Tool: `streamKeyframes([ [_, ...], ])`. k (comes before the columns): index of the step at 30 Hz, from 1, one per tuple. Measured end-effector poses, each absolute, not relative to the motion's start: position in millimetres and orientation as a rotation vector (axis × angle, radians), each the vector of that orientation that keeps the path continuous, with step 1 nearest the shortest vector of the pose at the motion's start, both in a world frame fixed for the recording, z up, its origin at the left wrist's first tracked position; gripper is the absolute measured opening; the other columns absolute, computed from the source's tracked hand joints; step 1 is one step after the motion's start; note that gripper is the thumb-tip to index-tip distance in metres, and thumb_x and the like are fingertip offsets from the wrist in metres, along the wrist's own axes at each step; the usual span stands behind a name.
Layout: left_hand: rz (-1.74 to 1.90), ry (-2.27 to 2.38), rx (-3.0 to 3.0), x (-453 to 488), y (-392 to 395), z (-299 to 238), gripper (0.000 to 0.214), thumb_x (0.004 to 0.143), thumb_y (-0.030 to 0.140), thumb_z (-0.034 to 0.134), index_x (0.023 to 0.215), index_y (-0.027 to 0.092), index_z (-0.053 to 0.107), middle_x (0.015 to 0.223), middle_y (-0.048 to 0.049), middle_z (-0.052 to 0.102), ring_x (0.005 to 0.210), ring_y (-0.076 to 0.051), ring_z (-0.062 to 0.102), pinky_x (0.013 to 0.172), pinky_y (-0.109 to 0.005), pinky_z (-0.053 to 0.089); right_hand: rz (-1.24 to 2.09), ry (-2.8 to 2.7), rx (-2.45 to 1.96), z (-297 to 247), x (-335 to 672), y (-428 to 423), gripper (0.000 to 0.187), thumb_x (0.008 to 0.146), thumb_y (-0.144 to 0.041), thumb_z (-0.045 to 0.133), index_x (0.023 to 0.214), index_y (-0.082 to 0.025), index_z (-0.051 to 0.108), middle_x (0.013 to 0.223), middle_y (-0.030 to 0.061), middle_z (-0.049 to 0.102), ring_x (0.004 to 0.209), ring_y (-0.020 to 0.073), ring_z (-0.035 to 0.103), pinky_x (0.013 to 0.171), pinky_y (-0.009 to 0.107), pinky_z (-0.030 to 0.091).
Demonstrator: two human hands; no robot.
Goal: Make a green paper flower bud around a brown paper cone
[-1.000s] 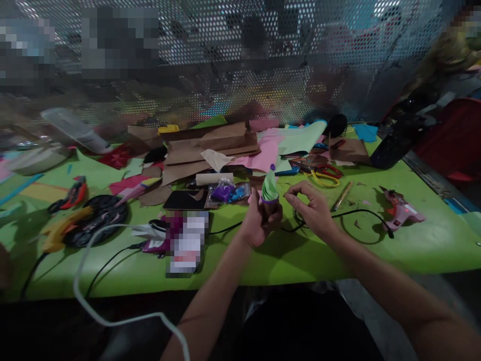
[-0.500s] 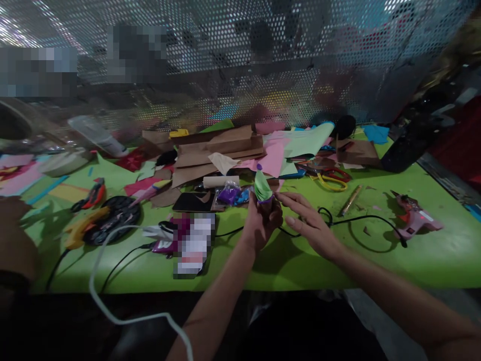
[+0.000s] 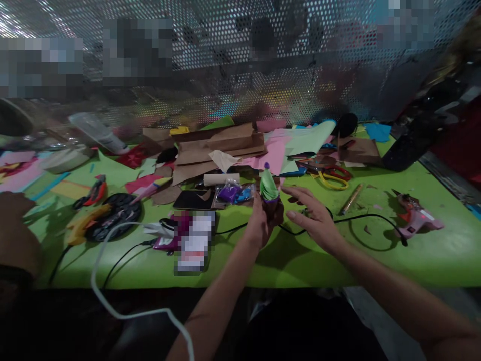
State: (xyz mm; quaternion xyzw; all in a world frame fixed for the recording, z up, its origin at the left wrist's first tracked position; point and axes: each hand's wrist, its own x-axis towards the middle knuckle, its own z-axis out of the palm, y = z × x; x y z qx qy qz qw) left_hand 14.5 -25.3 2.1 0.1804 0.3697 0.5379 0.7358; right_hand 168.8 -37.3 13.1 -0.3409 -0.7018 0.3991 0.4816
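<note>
A small light green paper cone (image 3: 268, 185) with a purple tip and a purple band at its base stands upright in my left hand (image 3: 263, 223). The fingers of that hand are wrapped round its lower part, which they mostly hide. Just to the right, my right hand (image 3: 315, 218) hovers apart from the cone, its fingers stretched out and holding nothing. Behind the left hand lie a bag of purple and blue pieces (image 3: 231, 192) and a pale cardboard tube (image 3: 221, 179). A black cable (image 3: 356, 217) runs beneath the right hand.
A pink glue gun (image 3: 419, 220) lies at the right, a yellow one (image 3: 84, 223) at the left. Scissors (image 3: 332, 178), a pencil (image 3: 352, 199), a black phone (image 3: 193, 199) and brown paper (image 3: 221, 143) are spread over the green table (image 3: 308, 273). A white cable (image 3: 95, 271) hangs over the front edge.
My left hand and the cone have shifted slightly right in the picture. My right hand has drawn back from the cone, leaving a gap between them.
</note>
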Motion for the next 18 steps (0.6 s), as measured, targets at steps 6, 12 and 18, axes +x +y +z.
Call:
streamKeyframes([
  [6, 1.174, 0.777, 0.578, 17, -30, -5, 0.057, 0.079, 0.073, 0.064, 0.076, 0.016, 0.056, 0.056, 0.0053, 0.047, 0.047, -0.006, 0.036, 0.044, -0.018, 0.03, 0.969, -1.567, -1.009, 6, 168, -29, 0.035, 0.085, -0.043, 0.073, 0.113, -0.023, 0.069, 0.116, 0.0067, 0.07, 0.099, 0.0232, 0.063, 0.087, 0.038, 0.047],
  [12, 1.167, 0.83, 0.593, 19, -32, -8, 0.054, 0.076, 0.07, 0.071, 0.082, 0.017, 0.059, 0.06, 0.0045, 0.052, 0.053, -0.007, 0.045, 0.047, -0.018, 0.033, 1.036, -1.492, -1.06, 2, 163, -27, 0.027, 0.081, -0.04, 0.074, 0.101, -0.022, 0.069, 0.103, 0.0043, 0.071, 0.088, 0.0209, 0.062, 0.082, 0.036, 0.044],
  [18, 1.187, 0.852, 0.692, 18, -32, -15, 0.064, 0.063, 0.077, 0.074, 0.082, 0.018, 0.058, 0.058, 0.0072, 0.044, 0.051, -0.006, 0.037, 0.046, -0.018, 0.03, 1.037, -1.475, -1.057, 3, 162, -26, 0.025, 0.08, -0.04, 0.074, 0.096, -0.022, 0.069, 0.097, 0.0031, 0.072, 0.083, 0.0193, 0.061, 0.08, 0.035, 0.043],
])
